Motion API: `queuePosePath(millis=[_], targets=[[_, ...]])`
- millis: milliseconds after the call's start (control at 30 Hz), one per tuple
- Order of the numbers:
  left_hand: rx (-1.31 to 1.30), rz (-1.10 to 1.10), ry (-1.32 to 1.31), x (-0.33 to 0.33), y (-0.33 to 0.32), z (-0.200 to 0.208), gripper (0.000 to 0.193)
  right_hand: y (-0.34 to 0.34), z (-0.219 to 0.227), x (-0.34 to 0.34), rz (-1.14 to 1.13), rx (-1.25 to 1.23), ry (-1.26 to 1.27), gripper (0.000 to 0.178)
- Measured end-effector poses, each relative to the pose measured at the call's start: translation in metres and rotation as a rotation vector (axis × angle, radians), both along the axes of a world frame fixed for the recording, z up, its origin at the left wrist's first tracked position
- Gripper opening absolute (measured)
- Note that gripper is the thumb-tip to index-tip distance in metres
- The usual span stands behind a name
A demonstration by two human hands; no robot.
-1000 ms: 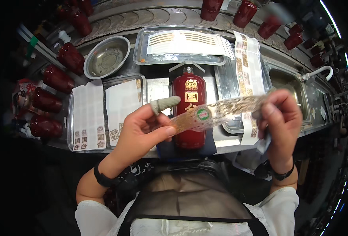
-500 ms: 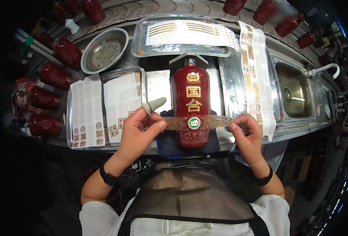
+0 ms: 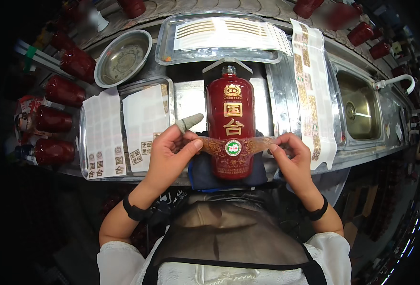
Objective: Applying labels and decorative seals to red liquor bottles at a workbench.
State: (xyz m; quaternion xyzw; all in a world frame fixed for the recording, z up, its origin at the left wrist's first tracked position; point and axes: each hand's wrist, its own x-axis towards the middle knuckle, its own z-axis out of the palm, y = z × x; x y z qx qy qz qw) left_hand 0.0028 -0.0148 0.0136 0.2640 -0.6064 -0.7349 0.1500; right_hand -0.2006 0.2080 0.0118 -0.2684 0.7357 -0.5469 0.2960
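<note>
A dark red glass bottle [image 3: 230, 130] with gold lettering lies on its back in front of me, its neck pointing away. Across its lower body stretches a clear decal strip [image 3: 210, 145] with gold patterning and a round green-and-white emblem at its middle. My left hand [image 3: 174, 149] pinches the strip's left end between thumb and fingers; a cloth finger cot [image 3: 190, 122] covers its raised index finger. The strip's right end is pinched in my right hand [image 3: 291, 154]. At the middle the strip lies against the glass, while both ends stand off its sides. A dark blue cloth [image 3: 200, 176] is under the bottle's base.
Decal sheets [image 3: 103, 128] lie on a metal tray at left, and a long gold-printed sheet [image 3: 314, 95] at right. Beyond are a steel bowl [image 3: 145, 47] and a tray [image 3: 162, 54] of striped sheets. Several red bottles [image 3: 57, 152] stand left; a sink [image 3: 369, 128] sits right.
The strip's ends have bent down toward the bottle's sides. My right hand has moved slightly left and up. Both hands still hold the strip.
</note>
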Motion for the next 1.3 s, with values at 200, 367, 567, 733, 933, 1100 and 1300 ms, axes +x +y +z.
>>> queuePosePath(millis=[200,367,567,733,933,1100,1300], targets=[[-0.301,0.092,0.049,-0.003,-0.01,-0.005,0.058,-0.013,0.016,-0.002,-0.065,-0.004,-0.005,0.025],[-0.117,-0.164,0.128,-0.022,0.0,0.002,0.087,-0.041,0.03,0.002,0.198,0.078,-0.103,0.054],[-0.122,-0.125,0.082,-0.022,0.005,-0.007,0.083,-0.042,0.015,0.001,0.184,-0.03,-0.304,0.062],[-0.148,-0.117,0.077,-0.019,0.002,-0.012,0.08,-0.044,0.015,0.001,0.192,-0.027,-0.28,0.062],[-0.121,-0.098,0.103,-0.022,0.005,-0.009,0.08,-0.044,0.012,0.001,0.168,-0.049,-0.306,0.063],[-0.078,-0.103,0.126,-0.023,0.006,-0.005,0.079,-0.043,0.012,0.001,0.182,-0.038,-0.301,0.063],[-0.111,-0.085,0.154,-0.024,0.006,-0.006,0.078,-0.045,0.013,0.003,0.174,-0.053,-0.301,0.065]])
